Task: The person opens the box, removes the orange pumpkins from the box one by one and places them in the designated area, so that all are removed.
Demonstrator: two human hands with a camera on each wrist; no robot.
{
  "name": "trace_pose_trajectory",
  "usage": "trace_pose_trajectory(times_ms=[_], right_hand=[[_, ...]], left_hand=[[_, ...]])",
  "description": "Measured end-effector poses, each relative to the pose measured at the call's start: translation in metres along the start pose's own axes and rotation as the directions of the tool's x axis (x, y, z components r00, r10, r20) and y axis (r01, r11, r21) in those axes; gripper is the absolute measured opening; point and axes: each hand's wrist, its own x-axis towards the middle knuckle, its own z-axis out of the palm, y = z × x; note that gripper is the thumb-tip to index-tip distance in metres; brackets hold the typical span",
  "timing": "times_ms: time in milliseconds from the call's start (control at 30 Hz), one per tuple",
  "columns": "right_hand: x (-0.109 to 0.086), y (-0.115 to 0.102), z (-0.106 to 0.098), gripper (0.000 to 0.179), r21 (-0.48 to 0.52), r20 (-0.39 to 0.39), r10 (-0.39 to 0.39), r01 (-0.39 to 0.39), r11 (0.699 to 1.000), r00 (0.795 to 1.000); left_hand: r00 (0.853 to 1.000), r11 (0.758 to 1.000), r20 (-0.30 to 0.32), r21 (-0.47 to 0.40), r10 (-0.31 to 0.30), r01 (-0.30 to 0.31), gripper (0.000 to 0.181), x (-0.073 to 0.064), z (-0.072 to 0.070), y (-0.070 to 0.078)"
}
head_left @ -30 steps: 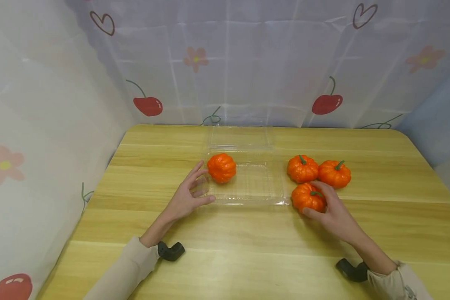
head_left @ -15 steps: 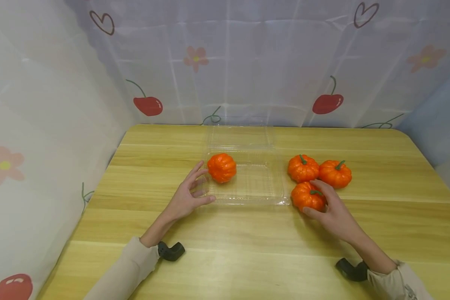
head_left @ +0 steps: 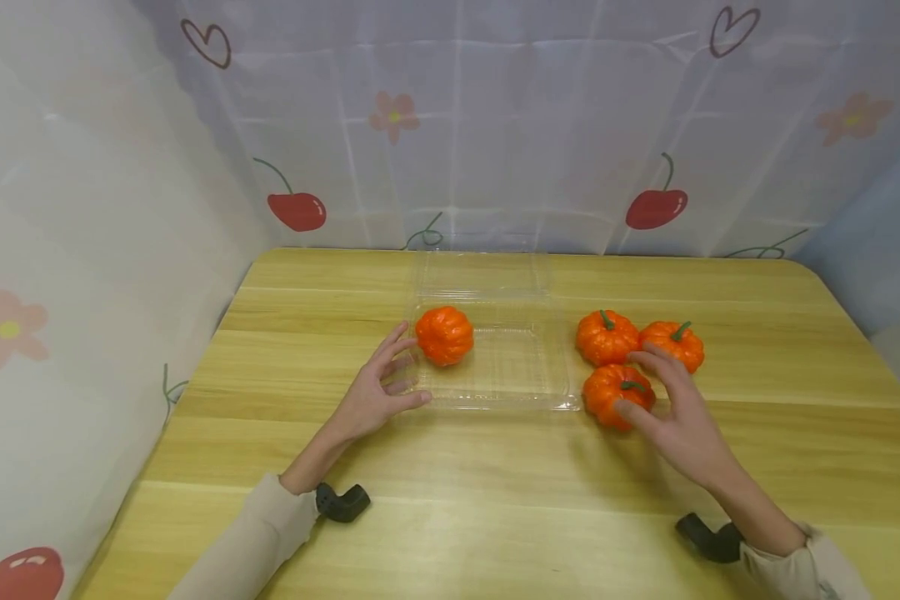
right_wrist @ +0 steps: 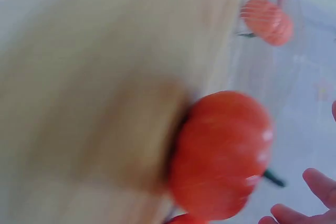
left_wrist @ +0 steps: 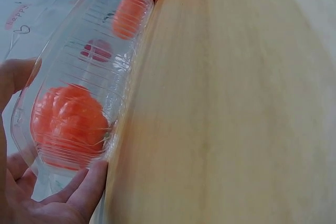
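A clear plastic clamshell box (head_left: 510, 396) lies with its lid raised at the back, and one small orange pumpkin (head_left: 444, 336) rests in its left part. My left hand (head_left: 371, 400) is at the box's front left corner, thumb by the front wall and spread fingers along the left side. My right hand (head_left: 678, 421) hovers over the near pumpkin (head_left: 607, 396) right of the box, fingers apart and relaxed. In the right wrist view, a gap shows between the fingertips (right_wrist: 317, 182) and that pumpkin's green stem (right_wrist: 274, 178).
Two more pumpkins, one behind (head_left: 606, 337) and one to the right (head_left: 673, 343), sit close to the near one on the wooden table (head_left: 495, 508). A printed curtain (head_left: 495, 125) hangs behind the table and along its sides.
My right hand has loosened from the near pumpkin and shifted slightly right, its fingers now away from it. My left hand, the box and the pumpkins look unmoved.
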Motion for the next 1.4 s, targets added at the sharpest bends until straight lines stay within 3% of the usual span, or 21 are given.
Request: trace_pose_trajectory(times_ms=[200, 367, 467, 667, 833, 1233, 1400], right_hand=[[0.005, -0.023, 0.011, 0.054, 0.025, -0.023, -0.112, 0.112, 0.993, 0.993], [0.013, -0.038, 0.032, 0.058, 0.11, 0.026, -0.184, 0.18, 0.977, 0.983], [0.02, -0.042, 0.045, 0.061, 0.176, 0.063, -0.196, 0.182, 0.967, 0.979], [0.037, -0.052, 0.067, 0.061, 0.303, 0.144, -0.16, 0.11, 0.947, 0.977], [0.051, -0.061, 0.087, 0.062, 0.343, 0.19, -0.13, 0.058, 0.938, 0.973], [0.099, -0.07, 0.125, 0.077, 0.183, 0.271, 0.018, -0.07, 0.981, 0.962], [0.114, -0.067, 0.138, 0.08, 0.203, 0.303, 0.081, -0.148, 0.968, 0.95]], left_hand=[[1.0, 1.0, -0.005, 0.001, -0.021, 0.021, 0.081, 0.0, 0.0, 0.0], [1.0, 1.0, -0.007, -0.001, -0.027, 0.027, 0.083, 0.001, 0.001, 0.001], [1.0, 0.999, -0.005, -0.006, -0.031, 0.031, 0.082, 0.001, 0.001, 0.0], [1.0, 0.999, 0.0, -0.01, -0.031, 0.031, 0.085, 0.001, 0.001, 0.0], [1.0, 0.999, -0.005, -0.018, -0.03, 0.03, 0.083, 0.001, 0.0, 0.0], [0.999, 0.999, 0.007, -0.013, -0.036, 0.037, 0.086, 0.002, 0.0, 0.001], [0.999, 0.999, 0.011, -0.015, -0.032, 0.032, 0.086, 0.002, 0.0, 0.001]])
